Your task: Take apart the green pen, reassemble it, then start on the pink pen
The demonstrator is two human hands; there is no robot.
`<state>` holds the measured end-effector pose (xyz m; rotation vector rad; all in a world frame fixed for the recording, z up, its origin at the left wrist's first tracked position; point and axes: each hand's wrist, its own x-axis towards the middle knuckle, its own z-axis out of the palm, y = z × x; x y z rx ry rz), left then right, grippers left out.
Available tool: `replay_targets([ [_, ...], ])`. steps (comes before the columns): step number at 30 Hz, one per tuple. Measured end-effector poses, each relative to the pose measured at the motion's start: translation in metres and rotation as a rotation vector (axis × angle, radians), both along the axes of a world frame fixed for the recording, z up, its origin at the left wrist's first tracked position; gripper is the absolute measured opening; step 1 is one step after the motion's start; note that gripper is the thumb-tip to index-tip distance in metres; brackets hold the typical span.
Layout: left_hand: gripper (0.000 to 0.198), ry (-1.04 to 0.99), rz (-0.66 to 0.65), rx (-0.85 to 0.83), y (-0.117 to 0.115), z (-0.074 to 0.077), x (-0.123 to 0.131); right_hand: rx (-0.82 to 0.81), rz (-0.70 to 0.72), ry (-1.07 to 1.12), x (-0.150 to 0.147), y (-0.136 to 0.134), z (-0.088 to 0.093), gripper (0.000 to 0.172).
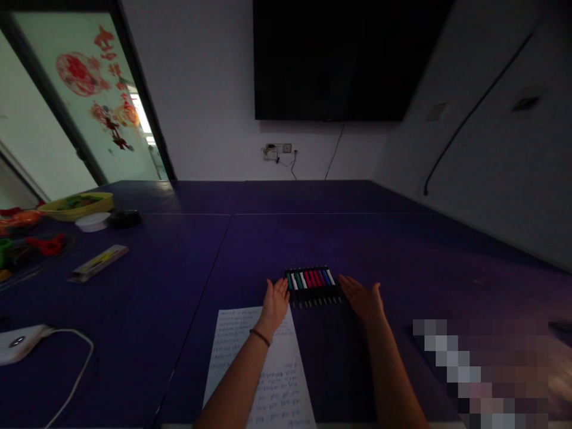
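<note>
A row of several pens (pixel 313 285), with green, white, pink and blue parts and dark grips, lies side by side on the purple table (pixel 268 238). At the row's left end is my left hand (pixel 276 302), fingers stretched out and touching or almost touching the outermost pen. My right hand (pixel 364 300) is held flat at the right end, its fingers extended and thumb apart, close to the last pen. Neither hand grips anything. Under my left wrist and forearm lies a white sheet of paper (pixel 286 381) with handwriting.
On the left are a yellow basket (pixel 80 205), a white bowl (pixel 93 222), a dark round object (pixel 125 219), a long narrow box (pixel 100 262) and a white power bank (pixel 22 344) with a cable. A pixelated patch (pixel 482 375) covers the lower right. A large screen (pixel 348 59) hangs ahead.
</note>
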<state>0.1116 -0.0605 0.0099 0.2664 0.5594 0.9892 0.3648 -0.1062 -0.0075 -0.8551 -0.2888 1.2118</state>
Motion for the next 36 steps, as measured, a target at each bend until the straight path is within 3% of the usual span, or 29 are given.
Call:
replay_targets([
  [18,0.056,0.011,0.015,0.009,0.000,-0.001,0.003,0.010,-0.032,0.022,-0.001,-0.001,0.002,0.075],
  [30,0.065,-0.150,0.300,-0.077,0.017,-0.003,-0.034,-0.027,-0.170,0.145,0.013,-0.011,-0.003,0.076],
  [36,0.068,-0.149,0.317,-0.101,0.018,-0.005,-0.034,0.013,-0.166,0.086,0.014,-0.010,-0.008,0.076],
])
